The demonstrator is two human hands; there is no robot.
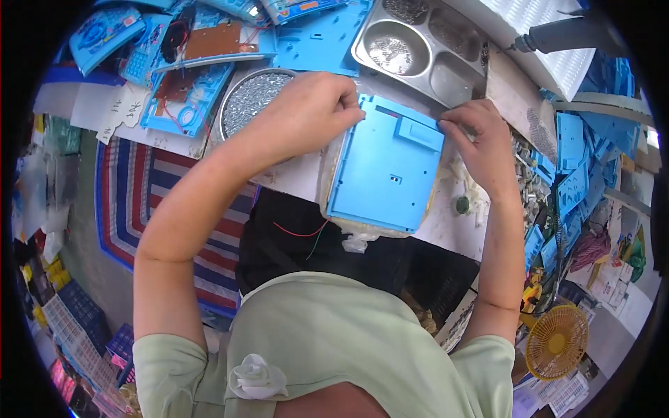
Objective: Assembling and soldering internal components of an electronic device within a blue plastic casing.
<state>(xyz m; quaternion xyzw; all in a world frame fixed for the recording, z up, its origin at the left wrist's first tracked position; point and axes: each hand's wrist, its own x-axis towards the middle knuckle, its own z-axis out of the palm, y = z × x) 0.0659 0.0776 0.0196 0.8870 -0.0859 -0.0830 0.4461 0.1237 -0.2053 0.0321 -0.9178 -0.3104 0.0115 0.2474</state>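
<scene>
A light blue plastic panel [380, 171] lies in front of me on a pale pad, a raised rectangular block near its far edge. Red and green wires hang out at its near left side. At the panel's far left corner is my left hand [317, 104], its fingertips pinched together; whatever they hold is too small to make out. My right hand [481, 143] has thumb and forefinger closed at the far right corner, and the fingers hide what is between them. Beside my left wrist stands a round metal bowl [254, 97] full of small silvery screws.
A steel tray [425, 52] with several compartments of small metal parts sits beyond the panel. At the upper right hangs a dark power screwdriver [564, 36]. Blue casings with boards [209, 45] pile up at the far left. A yellow fan [556, 341] stands at the lower right.
</scene>
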